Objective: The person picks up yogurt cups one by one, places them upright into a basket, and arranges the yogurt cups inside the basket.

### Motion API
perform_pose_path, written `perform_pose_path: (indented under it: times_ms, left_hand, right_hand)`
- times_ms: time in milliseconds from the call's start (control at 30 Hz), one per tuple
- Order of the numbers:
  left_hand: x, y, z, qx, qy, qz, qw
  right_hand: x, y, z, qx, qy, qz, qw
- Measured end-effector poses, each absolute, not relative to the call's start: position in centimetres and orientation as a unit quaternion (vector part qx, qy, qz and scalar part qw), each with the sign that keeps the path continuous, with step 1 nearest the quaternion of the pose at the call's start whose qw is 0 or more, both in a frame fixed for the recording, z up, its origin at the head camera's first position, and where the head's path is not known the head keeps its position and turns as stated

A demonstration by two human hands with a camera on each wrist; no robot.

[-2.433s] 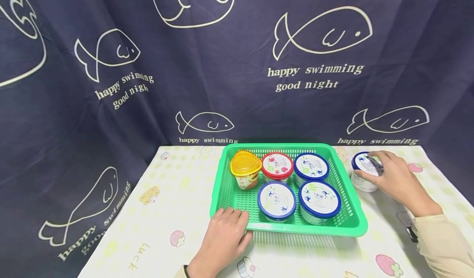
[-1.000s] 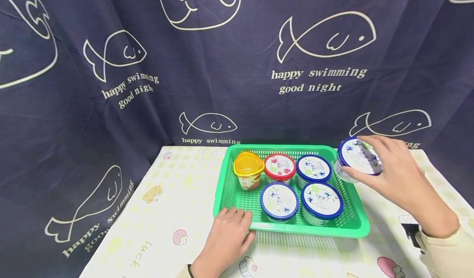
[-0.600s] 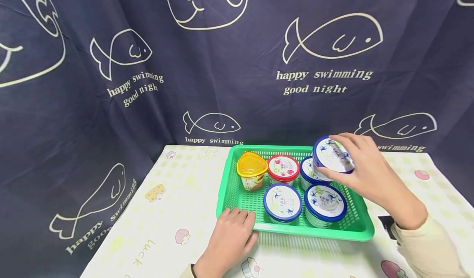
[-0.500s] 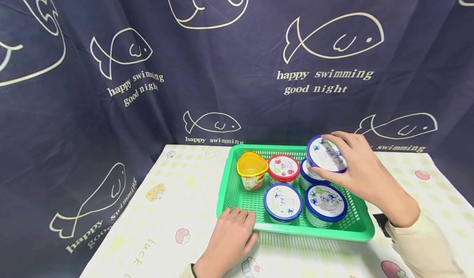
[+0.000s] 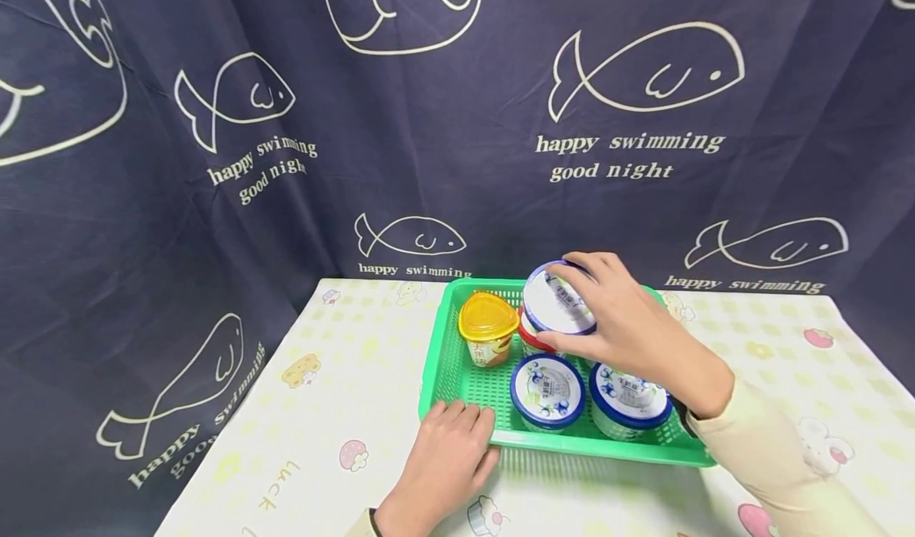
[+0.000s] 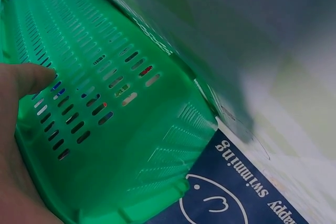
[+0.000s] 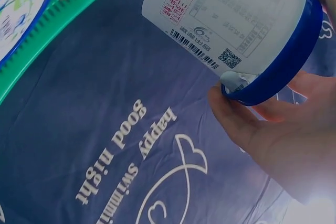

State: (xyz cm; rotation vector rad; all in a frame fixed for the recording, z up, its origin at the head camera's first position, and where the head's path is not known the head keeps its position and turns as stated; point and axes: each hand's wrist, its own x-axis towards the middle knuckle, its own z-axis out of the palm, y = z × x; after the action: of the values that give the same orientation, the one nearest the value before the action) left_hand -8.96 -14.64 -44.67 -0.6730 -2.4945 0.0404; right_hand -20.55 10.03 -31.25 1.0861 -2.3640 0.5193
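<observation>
My right hand (image 5: 632, 330) grips a white tub (image 5: 554, 303) by its blue lid. In the head view it is over the back of the green basket (image 5: 565, 444), overlapping a red-lidded tub (image 5: 532, 338). The right wrist view shows the tub's side (image 7: 220, 19), with a barcode and red print. My left hand (image 5: 446, 453) holds the basket's front rim near the left corner, its thumb against the outer wall in the left wrist view. Inside stand a yellow-lidded cup (image 5: 488, 318) and two blue-lidded tubs, front middle (image 5: 547, 392) and front right (image 5: 631, 400). My right hand hides the back right.
The basket stands on a pale patterned tablecloth (image 5: 286, 442). Right behind the table hangs a dark blue curtain (image 5: 429, 148) with fish drawings. Bare basket floor (image 5: 475, 390) shows at the front left, beside the left hand.
My right hand has picked the blue-lidded tub up from the table right of the basket and carried it left, over the basket's back row. The left hand has kept its hold on the rim.
</observation>
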Motion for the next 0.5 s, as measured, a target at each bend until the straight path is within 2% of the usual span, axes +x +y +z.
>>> perform_pose_path:
  times_ms: [500]
  left_hand:
    - [-9.0, -14.8, -44.9, -0.257, -0.925, 0.018, 0.280]
  right_hand:
    - [-20.2, 6.4, -31.7, 0.452, -0.848, 0.215, 0.172]
